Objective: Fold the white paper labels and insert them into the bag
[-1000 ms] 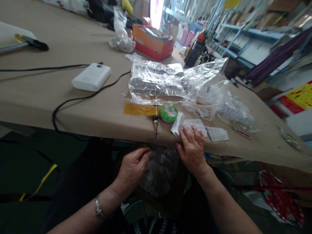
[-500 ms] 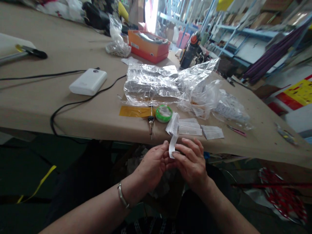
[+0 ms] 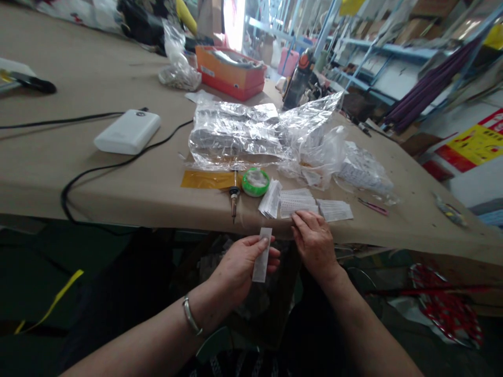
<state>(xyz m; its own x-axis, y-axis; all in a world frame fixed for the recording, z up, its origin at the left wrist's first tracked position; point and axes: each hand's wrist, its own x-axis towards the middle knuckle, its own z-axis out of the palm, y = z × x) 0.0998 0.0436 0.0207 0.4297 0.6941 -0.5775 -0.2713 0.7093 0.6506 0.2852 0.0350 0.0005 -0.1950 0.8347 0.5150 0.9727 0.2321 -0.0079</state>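
Note:
My left hand (image 3: 245, 262) is closed on a narrow whitish, translucent strip (image 3: 261, 256), with the thumb on its face, just below the table's front edge. At that edge my right hand (image 3: 314, 238) holds nothing that I can see. Its fingers lie stretched out against the near side of a stack of printed white strips (image 3: 296, 200). A fanned bunch of strips (image 3: 270, 199) lies left of that stack, and another small stack (image 3: 335, 209) lies to its right.
Left of the strips are a green tape roll (image 3: 255, 182), a soldering iron (image 3: 234, 201) and amber film (image 3: 204, 179). Clear plastic bags (image 3: 243, 131) lie behind. Pink-handled tweezers (image 3: 373, 206) are at right. A white power bank (image 3: 128, 132) sits near a black cable (image 3: 90, 170).
My hands have moved apart. The strip, earlier curled between both, is now flat in my left hand alone. My right hand has reached up to the middle stack. The view has shifted slightly.

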